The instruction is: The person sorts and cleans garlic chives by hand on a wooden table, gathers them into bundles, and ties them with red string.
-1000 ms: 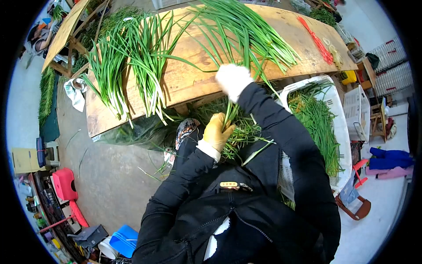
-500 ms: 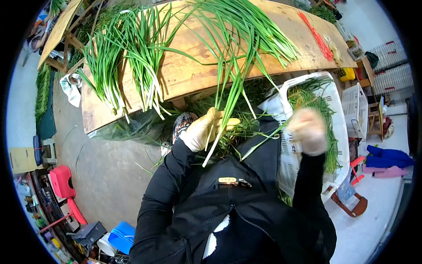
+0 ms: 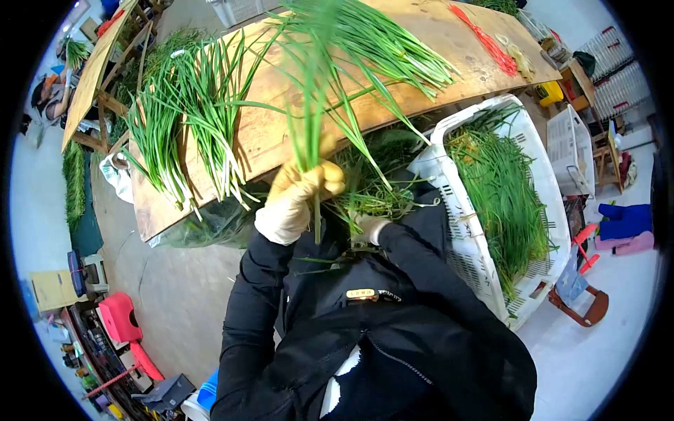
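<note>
My left hand, in a yellow and white glove, is closed around a small bunch of garlic chives. Their leaves rise blurred over the table edge, and the pale stem ends poke out below the fist. My right hand, also gloved, is low over my lap beside loose leafy trimmings; its fingers are hidden among the greens. On the wooden table lie two sorted bundles, a left bundle and a second bundle, with a larger pile of chives farther right.
A white plastic crate of loose greens stands at my right. Red ties and a pale glove lie on the table's right end. A pink stool is at the left, and a clear plastic bag hangs under the table.
My left hand has risen slightly, its fingers now wrapped round the chives, which stand more upright. My right hand has swung from above the crate to my lap. The camera view has shifted.
</note>
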